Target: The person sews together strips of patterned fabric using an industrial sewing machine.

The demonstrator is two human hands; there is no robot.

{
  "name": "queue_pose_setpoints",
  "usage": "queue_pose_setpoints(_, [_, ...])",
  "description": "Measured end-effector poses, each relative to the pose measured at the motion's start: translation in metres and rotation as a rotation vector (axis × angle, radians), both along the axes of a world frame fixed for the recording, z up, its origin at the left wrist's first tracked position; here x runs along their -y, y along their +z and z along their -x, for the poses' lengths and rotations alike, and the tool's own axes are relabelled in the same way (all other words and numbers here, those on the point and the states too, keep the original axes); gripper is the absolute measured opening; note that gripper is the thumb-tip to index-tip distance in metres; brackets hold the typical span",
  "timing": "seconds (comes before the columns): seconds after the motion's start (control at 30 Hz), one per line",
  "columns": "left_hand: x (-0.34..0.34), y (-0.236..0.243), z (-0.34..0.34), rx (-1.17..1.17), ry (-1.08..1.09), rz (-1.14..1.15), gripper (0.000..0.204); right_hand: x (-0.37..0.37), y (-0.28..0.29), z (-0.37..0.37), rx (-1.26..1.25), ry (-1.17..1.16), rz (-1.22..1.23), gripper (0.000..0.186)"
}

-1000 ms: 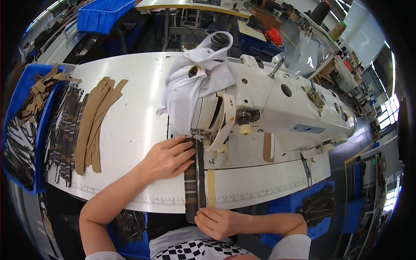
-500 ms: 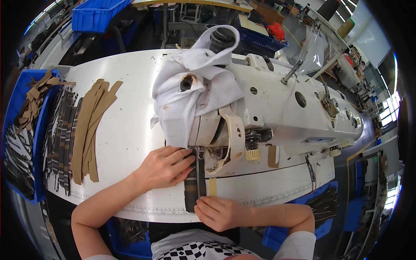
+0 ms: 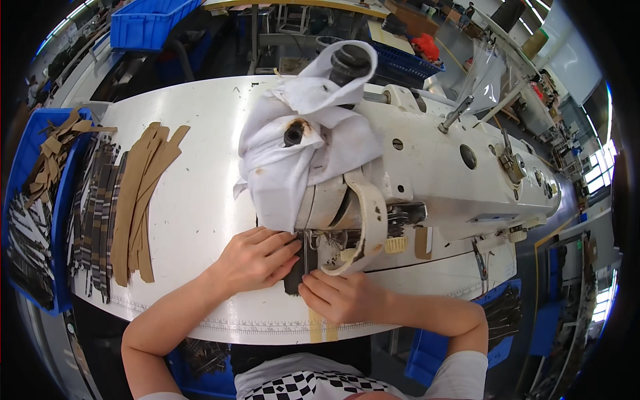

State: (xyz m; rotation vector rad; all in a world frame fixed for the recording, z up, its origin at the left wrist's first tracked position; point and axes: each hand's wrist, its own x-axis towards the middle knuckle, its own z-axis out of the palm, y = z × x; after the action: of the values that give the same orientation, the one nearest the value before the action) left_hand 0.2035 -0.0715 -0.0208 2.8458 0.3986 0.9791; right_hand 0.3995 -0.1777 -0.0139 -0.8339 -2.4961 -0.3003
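Observation:
A dark fabric strip (image 3: 292, 285) with a zipper (image 3: 307, 257) along its right side lies under the front end of the white sewing machine (image 3: 437, 175). My left hand (image 3: 260, 257) grips the strip's left edge just in front of the needle area, its fingers bent and close together. Lower down, my right hand (image 3: 341, 295) pinches the zipper edge near the strip's near end. A white cloth (image 3: 272, 183) is wrapped over the machine's head, and a curved cream guard (image 3: 373, 227) stands just right of the strip. The needle point itself is hidden.
To the left lie tan strips (image 3: 137, 207) and plaid fabric strips (image 3: 103, 213), beside a blue bin (image 3: 63, 220) of scraps. A ruler scale (image 3: 233, 328) and yellow tape (image 3: 315, 327) mark the table's near edge. Scissors-like snips (image 3: 479, 259) rest at right.
The strip has moved away from me under the machine, so less of it shows. My right hand has gone forward with it; my left hand has stayed nearly in place.

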Motion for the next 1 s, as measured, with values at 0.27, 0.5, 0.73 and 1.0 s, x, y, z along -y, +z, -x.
queue_pose_setpoints(0.27, [-0.003, -0.004, 0.005, -0.027, 0.045, 0.045, 0.020, -0.027, -0.001, -0.004, 0.066, -0.030, -0.057, 0.018])
queue_pose_setpoints(0.5, [-0.007, -0.008, -0.003, 0.055, -0.014, 0.025, 0.014, -0.039, 0.005, -0.014, 0.003, -0.074, -0.067, 0.015])
queue_pose_setpoints(0.73, [-0.008, -0.004, 0.000, -0.006, 0.045, 0.107, 0.015, -0.039, -0.014, -0.011, -0.207, -0.252, 0.015, 0.012])
queue_pose_setpoints(1.0, [-0.009, -0.005, 0.003, 0.014, -0.036, 0.050, 0.020, -0.038, -0.023, -0.037, -0.975, -0.384, 0.900, 0.025])
